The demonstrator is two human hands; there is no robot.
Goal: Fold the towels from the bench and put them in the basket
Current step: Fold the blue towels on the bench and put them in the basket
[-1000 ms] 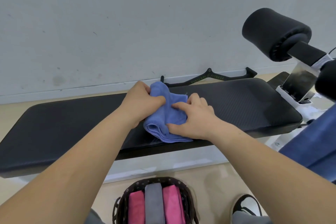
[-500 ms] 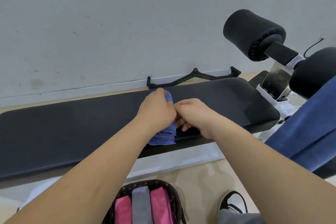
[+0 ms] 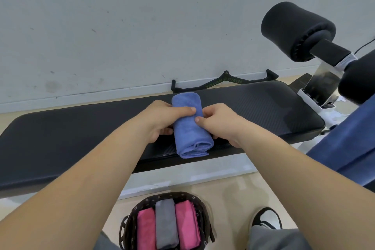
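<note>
Your left hand (image 3: 162, 122) and right hand (image 3: 221, 124) both clamp the rolled blue towel (image 3: 190, 130) from either side, with your thumbs on top and nearly meeting across its middle. The towel lies on the black worktop (image 3: 71, 138), running from the far edge to the near edge with its layered end facing you. Behind the worktop, low against the wall, a black bar (image 3: 223, 82) carries small green lettering that seems to read "YIXUAM FITNESS". On the floor below you, the basket (image 3: 129, 221) holds a grey towel (image 3: 166, 223) between two pink towels (image 3: 146, 229), packed side by side. A black foam roller (image 3: 294, 30) stands at the right.
</note>
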